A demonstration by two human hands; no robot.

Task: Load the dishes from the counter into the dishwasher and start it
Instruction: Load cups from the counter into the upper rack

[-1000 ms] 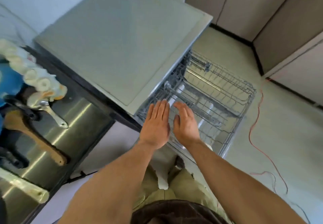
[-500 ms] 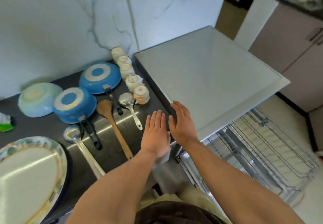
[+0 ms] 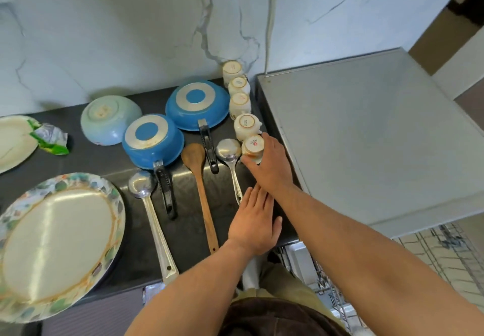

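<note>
The right hand (image 3: 271, 164) curled round the nearest upturned cup (image 3: 252, 145) at the counter's (image 3: 188, 231) right end; the left hand (image 3: 255, 221) lay flat, holding nothing; a careless lift could topple the neighbouring cup (image 3: 246, 126).

wooden spoon (image 3: 201, 186), shiny metal ladle (image 3: 152, 220)
</note>
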